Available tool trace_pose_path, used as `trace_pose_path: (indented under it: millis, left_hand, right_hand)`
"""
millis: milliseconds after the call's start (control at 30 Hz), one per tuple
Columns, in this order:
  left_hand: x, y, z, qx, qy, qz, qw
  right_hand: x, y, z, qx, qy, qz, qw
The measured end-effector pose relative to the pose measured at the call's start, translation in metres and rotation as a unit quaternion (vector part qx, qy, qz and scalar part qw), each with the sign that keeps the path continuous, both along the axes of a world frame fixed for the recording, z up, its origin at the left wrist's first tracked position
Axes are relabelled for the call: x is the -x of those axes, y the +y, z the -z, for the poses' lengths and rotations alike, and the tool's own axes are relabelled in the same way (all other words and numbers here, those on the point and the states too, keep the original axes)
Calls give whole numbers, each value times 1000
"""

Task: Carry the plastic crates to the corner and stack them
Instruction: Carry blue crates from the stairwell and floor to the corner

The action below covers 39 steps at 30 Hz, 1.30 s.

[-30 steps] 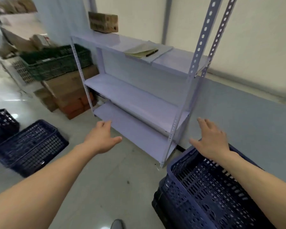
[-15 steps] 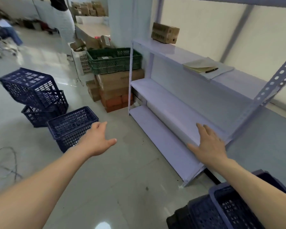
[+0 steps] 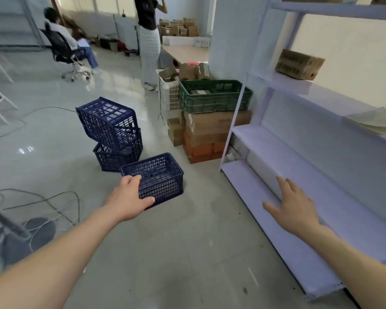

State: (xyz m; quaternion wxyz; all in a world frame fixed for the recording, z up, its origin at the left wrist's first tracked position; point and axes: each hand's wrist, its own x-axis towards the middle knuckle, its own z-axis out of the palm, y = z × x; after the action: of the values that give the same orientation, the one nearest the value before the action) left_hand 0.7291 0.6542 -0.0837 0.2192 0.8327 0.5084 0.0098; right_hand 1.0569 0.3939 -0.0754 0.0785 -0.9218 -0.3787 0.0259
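Storeroom-cum-office: metal shelving (image 3: 299, 157), stacked cardboard boxes (image 3: 210, 130), plastic crates (image 3: 156, 175), office chair (image 3: 65, 50).

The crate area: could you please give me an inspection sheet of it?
Surface: grey floor, glossy, bare near hands.
Job's things: three blue crates; near crate upright, tilted crate askew on lower crate.
Clutter: green crate on cartons; box on shelving.
Grippers: left hand open before near crate, contact unclear; right hand open, empty.
Cables: cords at left.
Surroundings: two people, chair.
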Motion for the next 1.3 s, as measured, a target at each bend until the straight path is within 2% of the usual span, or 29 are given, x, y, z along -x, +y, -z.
trace_pose_path:
  millis: [333, 567, 767, 1067, 1300]
  left_hand:
    - [38, 92, 24, 39, 3, -83, 996]
    - [16, 173, 32, 49, 12, -166, 985]
    - [-14, 240, 27, 44, -5, -229, 972]
    - [-41, 333, 51, 69, -17, -252, 965]
    - [-47, 459, 119, 129, -28, -241, 962]
  right_hand:
    - [-8, 147, 27, 26, 14, -65, 997]
    - [-58, 277, 56, 44, 48, -100, 993]
    - [-98, 388, 55, 36, 58, -168, 983]
    - [-112, 523, 58, 51, 54, -204, 976]
    - [-109, 632, 105, 85, 100, -173, 976]
